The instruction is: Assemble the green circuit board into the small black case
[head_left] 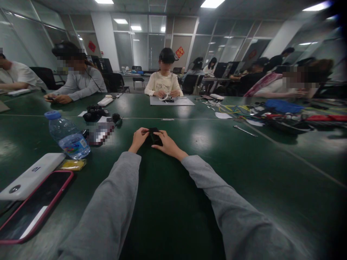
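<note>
Between my hands is a small dark, box-like object [155, 136], close to the green tabletop [173, 187]; its exact kind is hard to make out. My left hand [140, 138] pinches its left upper edge with thumb and fingers. From the right, my right hand [166, 142] grips the object, fingers over its top and thumb along the near side. Fingers cover part of its surface. Grey sleeves reach up to both wrists.
On the left are a water bottle [69, 137], a white power bank [34, 175], a phone in a red case [38, 206] and a yellow packet [72, 165]. Cables [244, 110] and a metal tool [245, 131] lie right. A person [164, 81] sits opposite; others sit around.
</note>
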Motion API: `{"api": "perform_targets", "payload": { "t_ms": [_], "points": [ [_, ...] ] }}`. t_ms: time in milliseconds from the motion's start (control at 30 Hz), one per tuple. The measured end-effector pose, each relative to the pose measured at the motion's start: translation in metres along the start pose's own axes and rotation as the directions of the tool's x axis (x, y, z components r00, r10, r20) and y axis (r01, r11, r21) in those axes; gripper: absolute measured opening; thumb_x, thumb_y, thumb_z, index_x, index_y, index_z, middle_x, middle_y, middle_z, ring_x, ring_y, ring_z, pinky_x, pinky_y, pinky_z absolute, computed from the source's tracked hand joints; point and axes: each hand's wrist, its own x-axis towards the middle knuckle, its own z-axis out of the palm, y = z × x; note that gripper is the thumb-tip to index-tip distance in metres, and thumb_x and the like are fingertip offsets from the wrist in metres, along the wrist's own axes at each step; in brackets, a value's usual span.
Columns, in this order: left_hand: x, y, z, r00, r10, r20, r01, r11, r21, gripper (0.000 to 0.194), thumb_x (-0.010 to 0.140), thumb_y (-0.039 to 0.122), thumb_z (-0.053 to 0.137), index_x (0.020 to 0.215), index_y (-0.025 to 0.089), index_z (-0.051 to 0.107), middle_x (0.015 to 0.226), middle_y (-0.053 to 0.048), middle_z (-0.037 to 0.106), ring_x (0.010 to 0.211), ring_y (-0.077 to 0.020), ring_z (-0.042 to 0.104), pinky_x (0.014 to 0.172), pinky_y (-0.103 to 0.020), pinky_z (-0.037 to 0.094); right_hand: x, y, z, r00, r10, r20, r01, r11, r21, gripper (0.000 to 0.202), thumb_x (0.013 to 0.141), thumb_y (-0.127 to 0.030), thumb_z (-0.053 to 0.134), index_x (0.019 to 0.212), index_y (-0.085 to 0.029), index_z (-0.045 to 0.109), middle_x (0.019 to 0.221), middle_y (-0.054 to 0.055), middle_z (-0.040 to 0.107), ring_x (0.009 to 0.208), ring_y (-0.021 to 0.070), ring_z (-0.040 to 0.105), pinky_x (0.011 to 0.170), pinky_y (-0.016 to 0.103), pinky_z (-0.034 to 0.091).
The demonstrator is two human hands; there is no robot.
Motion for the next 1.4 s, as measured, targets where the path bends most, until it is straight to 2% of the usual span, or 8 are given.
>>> {"api": "perform_targets", "payload": {
  "t_ms": [200, 367, 533, 767, 933, 1033, 1133, 1400],
  "points": [
    [-0.002, 0.004, -0.001, 1.0, -0.003, -0.007, 0.002, 1.0, -0.007, 0.012, 0.076, 0.019, 0.063, 0.087, 0.016, 0.064, 0.087, -0.006, 0.07, 0.077, -0.0159, 0.065, 0.076, -0.03, 0.051, -0.001, -0.006, -0.003, 0.998, 0.017, 0.058, -0.021, 0.998, 0.062, 0.056, 0.093, -0.052, 0.041, 0.14, -0.024, 0.031, 0.137, 0.013, 0.036, 0.12, 0.026, 0.048, 0.099, 0.046, 0.043],
    [-0.002, 0.005, -0.003, 1.0, -0.013, -0.017, 0.014, 0.999, 0.042, 0.012, 0.078, 0.02, 0.061, 0.089, 0.016, 0.064, 0.089, -0.008, 0.069, 0.079, -0.018, 0.064, 0.077, -0.034, 0.051, -0.001, -0.001, 0.0, 0.998, 0.018, 0.059, -0.024, 0.995, 0.1, 0.056, 0.095, -0.048, 0.038, 0.144, -0.023, 0.027, 0.143, 0.012, 0.035, 0.136, 0.0247, 0.03, 0.109, 0.048, 0.032],
    [-0.001, 0.002, -0.001, 1.0, -0.016, -0.016, 0.017, 0.999, 0.05, 0.011, 0.081, 0.019, 0.058, 0.09, 0.017, 0.063, 0.091, -0.008, 0.069, 0.081, -0.0183, 0.064, 0.081, -0.035, 0.05, 0.001, 0.008, 0.008, 0.997, 0.042, 0.06, -0.049, 0.993, 0.11, 0.058, 0.096, -0.047, 0.037, 0.147, -0.023, 0.021, 0.148, 0.011, 0.029, 0.139, 0.0239, 0.025, 0.109, 0.048, 0.032],
    [0.001, -0.003, 0.0, 0.991, -0.059, -0.117, 0.072, 0.992, 0.106, 0.011, 0.083, 0.02, 0.054, 0.092, 0.018, 0.06, 0.095, -0.009, 0.068, 0.092, -0.0209, 0.064, 0.087, -0.037, 0.046, 0.003, 0.021, 0.016, 0.989, 0.139, -0.039, -0.135, 0.987, 0.088, 0.058, 0.096, -0.044, 0.037, 0.146, -0.016, 0.024, 0.144, 0.017, 0.031, 0.137, 0.0258, 0.029, 0.109, 0.047, 0.032],
    [0.002, -0.003, -0.002, 0.967, -0.109, -0.229, 0.121, 0.992, 0.036, 0.023, 0.088, 0.032, 0.047, 0.104, 0.017, 0.057, 0.104, -0.012, 0.066, 0.099, -0.0217, 0.062, 0.091, -0.038, 0.044, 0.003, 0.031, 0.017, 0.946, 0.255, -0.201, -0.246, 0.967, 0.068, 0.056, 0.094, -0.039, 0.041, 0.142, -0.011, 0.03, 0.134, 0.021, 0.037, 0.128, 0.0287, 0.038, 0.106, 0.049, 0.035],
    [0.002, -0.002, 0.0, 0.978, -0.108, -0.179, 0.104, 0.994, -0.031, 0.039, 0.086, 0.044, 0.051, 0.113, 0.016, 0.053, 0.113, -0.014, 0.063, 0.104, -0.0215, 0.06, 0.093, -0.037, 0.043, 0.003, 0.034, 0.017, 0.923, 0.299, -0.242, -0.293, 0.954, 0.061, 0.057, 0.091, -0.036, 0.046, 0.14, -0.011, 0.032, 0.13, 0.021, 0.039, 0.124, 0.0299, 0.041, 0.102, 0.05, 0.038],
    [0.001, 0.0, 0.003, 0.993, -0.064, -0.097, 0.066, 0.997, 0.027, 0.051, 0.08, 0.05, 0.058, 0.117, 0.017, 0.052, 0.121, -0.015, 0.06, 0.111, -0.0237, 0.056, 0.097, -0.039, 0.04, 0.003, 0.035, 0.017, 0.928, 0.292, -0.23, -0.291, 0.956, 0.039, 0.06, 0.089, -0.033, 0.05, 0.141, -0.01, 0.031, 0.129, 0.022, 0.039, 0.122, 0.0304, 0.043, 0.1, 0.049, 0.041],
    [-0.002, 0.004, 0.001, 0.997, -0.064, -0.048, 0.07, 0.991, 0.114, 0.051, 0.078, 0.05, 0.059, 0.119, 0.019, 0.052, 0.123, -0.015, 0.059, 0.112, -0.0276, 0.055, 0.096, -0.043, 0.039, 0.002, 0.033, 0.017, 0.935, 0.276, -0.221, -0.282, 0.959, 0.007, 0.061, 0.088, -0.032, 0.05, 0.142, -0.013, 0.029, 0.128, 0.021, 0.039, 0.12, 0.0327, 0.044, 0.095, 0.053, 0.043]
  ]
}}
